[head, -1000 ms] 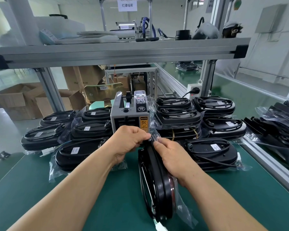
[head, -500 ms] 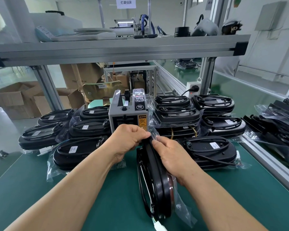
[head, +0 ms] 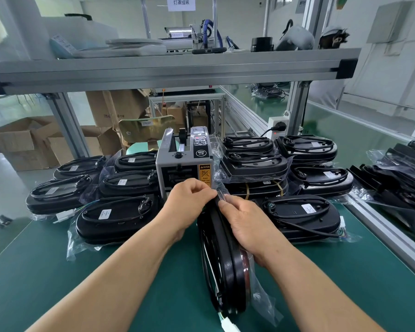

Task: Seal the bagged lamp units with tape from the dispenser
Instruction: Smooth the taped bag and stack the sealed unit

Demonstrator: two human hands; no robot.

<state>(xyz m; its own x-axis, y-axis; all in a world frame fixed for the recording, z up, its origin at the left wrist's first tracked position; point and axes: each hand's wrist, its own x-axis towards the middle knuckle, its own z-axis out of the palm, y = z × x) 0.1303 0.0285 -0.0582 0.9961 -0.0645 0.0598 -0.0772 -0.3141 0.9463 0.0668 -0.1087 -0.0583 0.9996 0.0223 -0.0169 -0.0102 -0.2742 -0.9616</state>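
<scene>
your left hand is curled at the centre of the frame, pinching the folded top of the clear plastic bag over the far end of the black oval lamp unit. the unit stands on its edge on the green table at lower centre. your right hand grips the unit's upper rim, its fingertips meeting the left hand's. i cannot tell whether tape is between your fingers. the grey box-shaped tape dispenser sits just behind both hands. more bagged black lamp units lie flat in stacks left and right of it.
</scene>
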